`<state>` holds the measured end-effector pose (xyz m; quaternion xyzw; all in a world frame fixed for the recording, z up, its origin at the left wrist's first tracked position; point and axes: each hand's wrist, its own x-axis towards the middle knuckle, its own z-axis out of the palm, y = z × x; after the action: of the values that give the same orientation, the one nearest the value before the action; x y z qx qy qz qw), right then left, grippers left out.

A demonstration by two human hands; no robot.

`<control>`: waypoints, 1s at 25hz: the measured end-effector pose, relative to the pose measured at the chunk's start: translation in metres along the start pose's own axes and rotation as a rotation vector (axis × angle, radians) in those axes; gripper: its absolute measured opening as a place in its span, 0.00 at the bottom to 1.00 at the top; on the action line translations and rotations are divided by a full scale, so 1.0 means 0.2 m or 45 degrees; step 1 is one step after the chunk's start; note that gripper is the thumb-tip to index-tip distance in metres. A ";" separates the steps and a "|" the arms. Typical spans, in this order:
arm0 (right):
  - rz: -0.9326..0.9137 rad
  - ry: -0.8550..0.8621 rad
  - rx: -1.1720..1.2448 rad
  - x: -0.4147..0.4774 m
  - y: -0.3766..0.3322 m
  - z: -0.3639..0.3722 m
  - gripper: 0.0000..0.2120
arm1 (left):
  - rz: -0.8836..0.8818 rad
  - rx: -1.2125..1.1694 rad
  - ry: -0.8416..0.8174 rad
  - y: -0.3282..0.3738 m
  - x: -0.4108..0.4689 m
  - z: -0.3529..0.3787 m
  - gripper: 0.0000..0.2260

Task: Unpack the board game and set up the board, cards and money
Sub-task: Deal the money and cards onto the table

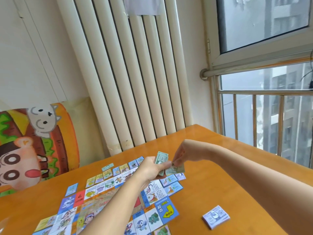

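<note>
The game board lies unfolded on the orange wooden table, with picture cards laid along its edges. My left hand holds a stack of green play money above the board. My right hand pinches one green note at the stack's near end. A stack of purple notes sits on the table to the right of the board. A single green note lies beyond the far row of cards.
A white column radiator stands behind the table. A cartoon cushion leans at the left. A window with a metal railing is on the right, close to the table's far corner.
</note>
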<state>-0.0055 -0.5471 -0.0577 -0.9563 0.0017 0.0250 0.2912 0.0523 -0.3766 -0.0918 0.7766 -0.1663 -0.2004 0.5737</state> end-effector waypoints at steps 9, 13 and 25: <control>0.540 0.175 0.594 0.19 0.42 0.18 0.09 | -0.291 -0.236 0.117 -0.12 0.20 0.06 0.12; 0.608 0.119 0.435 0.30 0.45 0.26 0.12 | -0.310 -0.207 0.068 -0.15 0.30 0.10 0.12; 0.642 0.060 0.004 0.39 0.48 0.30 0.17 | -0.409 -0.257 -0.044 -0.17 0.41 0.13 0.13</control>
<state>0.0684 -0.5933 -0.1650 -0.9256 0.2471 0.0744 0.2771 0.1112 -0.4291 -0.1408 0.7281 -0.0292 -0.3184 0.6064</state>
